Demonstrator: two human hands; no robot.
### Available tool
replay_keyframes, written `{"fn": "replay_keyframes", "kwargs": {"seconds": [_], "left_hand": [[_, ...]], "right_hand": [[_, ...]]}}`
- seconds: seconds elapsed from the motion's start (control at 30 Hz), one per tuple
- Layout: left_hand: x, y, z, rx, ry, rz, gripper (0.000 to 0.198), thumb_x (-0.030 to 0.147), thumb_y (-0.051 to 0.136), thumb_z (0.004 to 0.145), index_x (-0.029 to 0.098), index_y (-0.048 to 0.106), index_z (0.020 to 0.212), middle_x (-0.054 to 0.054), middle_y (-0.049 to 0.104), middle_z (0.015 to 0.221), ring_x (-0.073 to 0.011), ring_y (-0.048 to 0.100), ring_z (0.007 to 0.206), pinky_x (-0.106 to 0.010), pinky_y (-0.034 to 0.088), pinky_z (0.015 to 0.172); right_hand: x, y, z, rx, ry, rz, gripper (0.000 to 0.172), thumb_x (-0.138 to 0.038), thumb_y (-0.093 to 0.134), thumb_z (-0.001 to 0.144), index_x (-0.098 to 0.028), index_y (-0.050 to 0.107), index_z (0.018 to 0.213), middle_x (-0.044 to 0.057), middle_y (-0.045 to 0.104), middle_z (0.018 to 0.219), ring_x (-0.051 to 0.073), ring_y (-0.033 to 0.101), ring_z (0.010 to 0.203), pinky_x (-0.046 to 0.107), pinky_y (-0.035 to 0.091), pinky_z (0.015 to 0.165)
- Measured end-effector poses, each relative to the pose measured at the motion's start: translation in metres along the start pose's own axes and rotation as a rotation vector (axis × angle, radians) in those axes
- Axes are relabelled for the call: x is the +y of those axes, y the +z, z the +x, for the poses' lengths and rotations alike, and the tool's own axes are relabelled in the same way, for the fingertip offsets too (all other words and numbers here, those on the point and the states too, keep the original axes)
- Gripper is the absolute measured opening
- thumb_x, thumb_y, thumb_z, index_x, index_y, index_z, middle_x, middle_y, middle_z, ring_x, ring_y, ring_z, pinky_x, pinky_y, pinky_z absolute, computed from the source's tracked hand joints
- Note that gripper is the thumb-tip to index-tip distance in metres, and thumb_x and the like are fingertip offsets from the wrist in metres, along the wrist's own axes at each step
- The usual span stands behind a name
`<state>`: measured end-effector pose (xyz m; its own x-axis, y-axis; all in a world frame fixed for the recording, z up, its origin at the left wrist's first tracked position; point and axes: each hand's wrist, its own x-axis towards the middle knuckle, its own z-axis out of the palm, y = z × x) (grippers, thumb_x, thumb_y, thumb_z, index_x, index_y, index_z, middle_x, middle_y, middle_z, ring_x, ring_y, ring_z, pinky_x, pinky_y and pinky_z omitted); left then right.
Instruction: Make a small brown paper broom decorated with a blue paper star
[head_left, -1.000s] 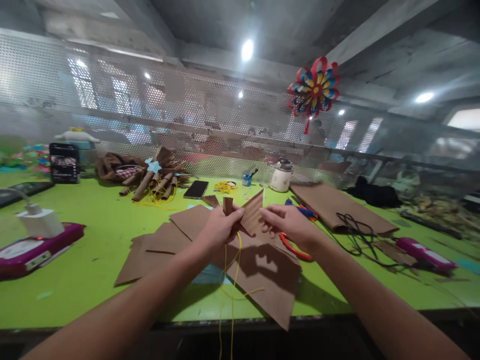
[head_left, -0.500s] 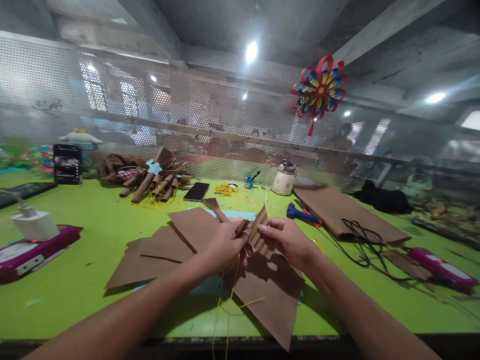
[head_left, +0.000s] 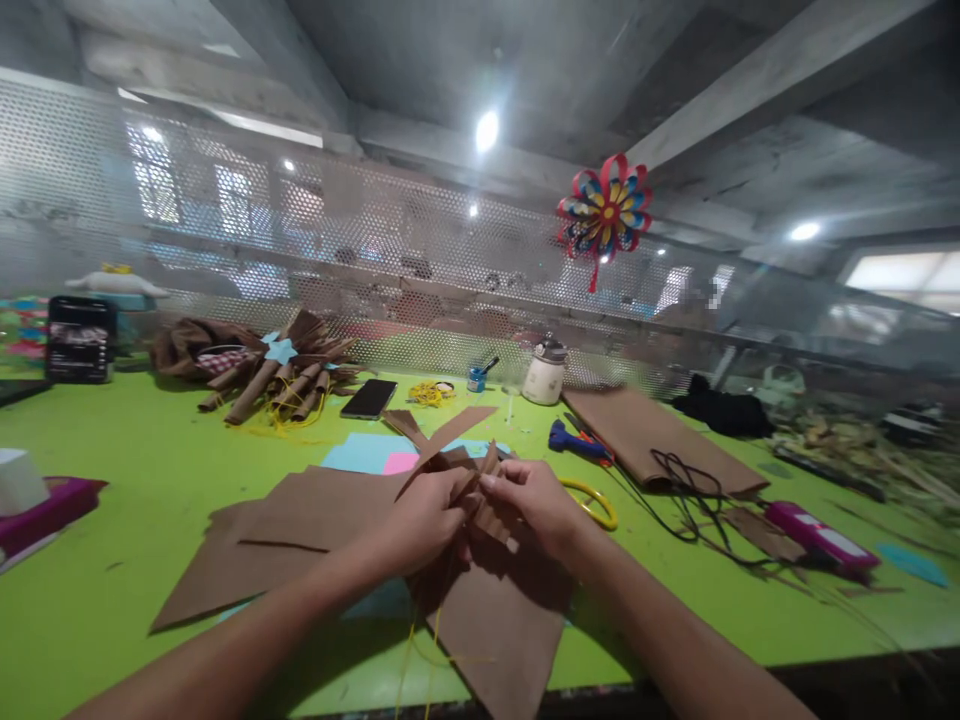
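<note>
Pinching a pleated brown paper piece [head_left: 450,435] between them, the left hand [head_left: 424,515] and right hand [head_left: 529,500] meet just above the near middle of the green worktop [head_left: 112,560]. The fingers of both hands are curled shut on the gathered pleats, thumbs pressed toward each other. A yellow string [head_left: 433,650] hangs below the hands toward the near edge. Flat brown sheets [head_left: 300,510] lie beneath and to the left, and a yellow-handled tool [head_left: 611,518] lies just right. The gather looks likely to go best if the folds are stacked evenly and pinched at one point, with the string clear of the creases and the free tips loose.
</note>
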<state>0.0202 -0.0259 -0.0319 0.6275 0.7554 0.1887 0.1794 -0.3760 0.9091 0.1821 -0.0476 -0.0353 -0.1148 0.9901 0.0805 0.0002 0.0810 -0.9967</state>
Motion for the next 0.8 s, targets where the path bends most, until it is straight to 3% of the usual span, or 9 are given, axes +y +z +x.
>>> {"fn": "replay_keyframes", "kwargs": {"seconds": [0.17, 0.3, 0.4, 0.53, 0.67, 0.8], "left_hand": [[0.0, 0.002, 0.001, -0.07, -0.019, -0.136, 0.019, 0.035, 0.046, 0.082, 0.018, 0.045, 0.073, -0.003, 0.062, 0.057, -0.0154, 0.058, 0.042, -0.025, 0.046, 0.042], [0.008, 0.002, -0.001, -0.141, -0.07, -0.264, 0.017, 0.033, 0.051, 0.08, 0.016, 0.048, 0.077, -0.005, 0.064, 0.06, -0.0136, 0.058, 0.042, -0.023, 0.046, 0.041], [0.011, 0.001, -0.002, -0.162, -0.131, -0.325, 0.018, 0.031, 0.056, 0.077, 0.016, 0.047, 0.073, 0.0, 0.058, 0.05, -0.0125, 0.056, 0.038, -0.022, 0.044, 0.04], [0.016, 0.003, -0.004, -0.184, -0.173, -0.4, 0.015, 0.028, 0.055, 0.077, 0.016, 0.048, 0.073, 0.001, 0.057, 0.045, -0.014, 0.057, 0.038, -0.023, 0.044, 0.042], [0.025, 0.005, -0.006, -0.123, -0.206, -0.336, 0.012, 0.026, 0.052, 0.079, 0.015, 0.049, 0.074, -0.001, 0.057, 0.042, -0.01, 0.05, 0.032, -0.015, 0.031, 0.032], [0.025, 0.005, -0.005, -0.056, -0.208, -0.33, 0.013, 0.027, 0.049, 0.081, 0.015, 0.048, 0.074, -0.001, 0.058, 0.041, -0.0081, 0.043, 0.027, -0.014, 0.022, 0.028]], "right_hand": [[-0.003, -0.004, 0.002, 0.067, -0.02, 0.062, 0.027, -0.037, 0.071, 0.064, -0.014, 0.059, 0.07, -0.002, 0.058, 0.059, 0.008, 0.049, 0.047, 0.022, 0.037, 0.049], [-0.011, -0.01, 0.0, -0.033, 0.001, 0.172, 0.026, -0.033, 0.072, 0.063, -0.016, 0.062, 0.08, 0.002, 0.063, 0.076, 0.012, 0.057, 0.064, 0.025, 0.042, 0.06], [-0.013, -0.016, 0.001, -0.001, 0.005, 0.25, 0.025, -0.03, 0.075, 0.06, -0.014, 0.061, 0.072, 0.001, 0.061, 0.069, 0.011, 0.056, 0.061, 0.026, 0.042, 0.062], [-0.01, -0.02, 0.004, 0.103, -0.059, 0.221, 0.025, -0.03, 0.076, 0.058, -0.013, 0.06, 0.067, -0.002, 0.057, 0.06, 0.007, 0.048, 0.052, 0.023, 0.036, 0.053], [-0.008, -0.018, 0.006, 0.158, -0.119, 0.103, 0.027, -0.033, 0.075, 0.058, -0.013, 0.058, 0.062, -0.004, 0.053, 0.054, 0.005, 0.04, 0.045, 0.022, 0.032, 0.047], [-0.009, -0.017, 0.005, 0.139, -0.116, 0.165, 0.03, -0.041, 0.07, 0.064, -0.014, 0.06, 0.073, -0.001, 0.055, 0.062, 0.007, 0.048, 0.053, 0.022, 0.038, 0.053]]}}
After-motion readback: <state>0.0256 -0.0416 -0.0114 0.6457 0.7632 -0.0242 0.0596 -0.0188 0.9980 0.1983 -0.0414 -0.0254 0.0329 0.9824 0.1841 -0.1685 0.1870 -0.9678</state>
